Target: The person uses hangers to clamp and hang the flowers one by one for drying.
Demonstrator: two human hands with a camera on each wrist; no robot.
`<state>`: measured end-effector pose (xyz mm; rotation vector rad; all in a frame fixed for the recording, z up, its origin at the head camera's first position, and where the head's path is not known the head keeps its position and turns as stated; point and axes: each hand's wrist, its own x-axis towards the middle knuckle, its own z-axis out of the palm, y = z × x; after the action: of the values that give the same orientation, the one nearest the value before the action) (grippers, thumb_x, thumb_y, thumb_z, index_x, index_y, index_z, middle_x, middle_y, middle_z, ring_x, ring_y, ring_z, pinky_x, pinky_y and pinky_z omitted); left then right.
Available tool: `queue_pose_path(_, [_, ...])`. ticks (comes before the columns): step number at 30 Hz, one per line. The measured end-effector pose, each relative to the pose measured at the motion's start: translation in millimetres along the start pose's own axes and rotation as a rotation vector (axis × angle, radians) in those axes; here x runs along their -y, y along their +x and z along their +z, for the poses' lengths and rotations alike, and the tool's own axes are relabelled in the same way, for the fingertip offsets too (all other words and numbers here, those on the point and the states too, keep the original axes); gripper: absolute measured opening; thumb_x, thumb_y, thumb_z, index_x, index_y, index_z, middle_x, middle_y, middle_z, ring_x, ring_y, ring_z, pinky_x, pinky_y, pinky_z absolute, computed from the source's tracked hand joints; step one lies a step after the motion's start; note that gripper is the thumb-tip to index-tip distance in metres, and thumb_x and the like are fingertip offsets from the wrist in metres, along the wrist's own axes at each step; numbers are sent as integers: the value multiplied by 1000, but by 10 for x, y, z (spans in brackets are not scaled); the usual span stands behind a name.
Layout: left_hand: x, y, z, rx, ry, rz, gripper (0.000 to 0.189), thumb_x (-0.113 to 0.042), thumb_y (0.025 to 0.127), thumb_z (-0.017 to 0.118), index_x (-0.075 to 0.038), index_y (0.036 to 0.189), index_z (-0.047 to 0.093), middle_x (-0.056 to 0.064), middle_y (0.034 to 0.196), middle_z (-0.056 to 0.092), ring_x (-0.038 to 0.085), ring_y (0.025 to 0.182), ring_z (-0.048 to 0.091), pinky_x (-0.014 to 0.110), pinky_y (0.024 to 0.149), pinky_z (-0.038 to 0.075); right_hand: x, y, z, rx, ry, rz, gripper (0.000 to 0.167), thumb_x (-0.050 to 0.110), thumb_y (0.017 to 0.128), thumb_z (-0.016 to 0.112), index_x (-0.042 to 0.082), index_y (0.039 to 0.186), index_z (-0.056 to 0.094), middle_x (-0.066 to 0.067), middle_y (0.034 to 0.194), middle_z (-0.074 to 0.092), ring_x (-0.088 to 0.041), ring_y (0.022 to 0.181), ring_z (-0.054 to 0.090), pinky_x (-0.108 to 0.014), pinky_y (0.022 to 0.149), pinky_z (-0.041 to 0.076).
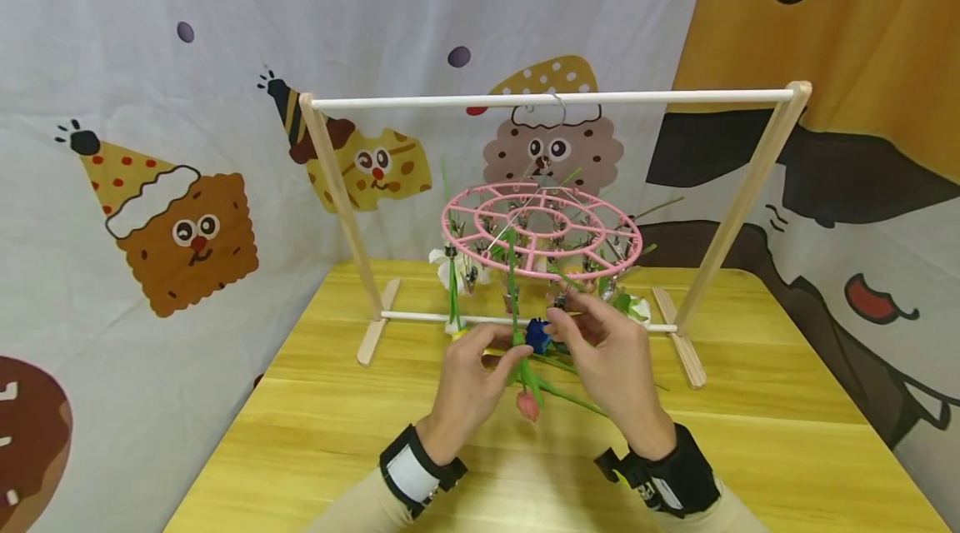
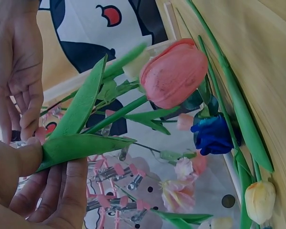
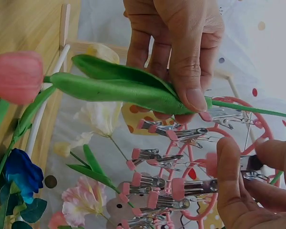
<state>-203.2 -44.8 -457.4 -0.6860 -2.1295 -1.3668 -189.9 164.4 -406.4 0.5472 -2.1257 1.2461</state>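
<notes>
My left hand (image 1: 472, 371) pinches the green stem and leaves of a pink artificial tulip (image 1: 528, 405), whose bloom hangs downward. The tulip's stem rises in front of a round pink clip hanger (image 1: 530, 273). My right hand (image 1: 611, 358) is just under the hanger's near edge. In the right wrist view, its thumb and fingers pinch a metal clip (image 3: 250, 163) with a pink tip. The tulip stem passes near this clip but is not seen between its tips. Several other clips (image 3: 193, 188) dangle from the hanger.
A wooden stand (image 1: 731, 208) with a white bar (image 1: 450, 102) carries the hanger. White and pink flowers (image 3: 83, 200) hang from it. A blue rose (image 2: 212, 133) and a pale yellow tulip (image 2: 260, 201) are below, near the wooden table (image 1: 300, 450). Behind is a patterned curtain (image 1: 225, 42).
</notes>
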Motion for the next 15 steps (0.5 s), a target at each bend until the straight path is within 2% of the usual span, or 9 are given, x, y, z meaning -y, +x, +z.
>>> queue_pose_path(3, [-2,6,28,-1,-14,-12,16,-17,104,90,-8,116,83,9,112,87,22,96,88,25,79,73,-1,25,2,13,50,20,33,9,109,82,5,142,79,-13,104,89,-15,82,86,-21,75,69])
queue_pose_path(7, [-21,26,56,2,-32,-25,17,-18,105,90,-8,117,83,9,113,87,23,98,88,23,81,72,1,61,-2,24,132,70,25,8,108,83,6,133,82,-12,104,88,-8,83,84,-25,76,71])
queue_pose_path(15, [-43,36,98,2,-48,-47,17,-22,105,89,-12,117,83,6,116,87,21,100,88,23,83,72,-7,95,17,7,263,194,20,10,109,83,2,128,85,-18,108,88,-10,83,85,-27,77,72])
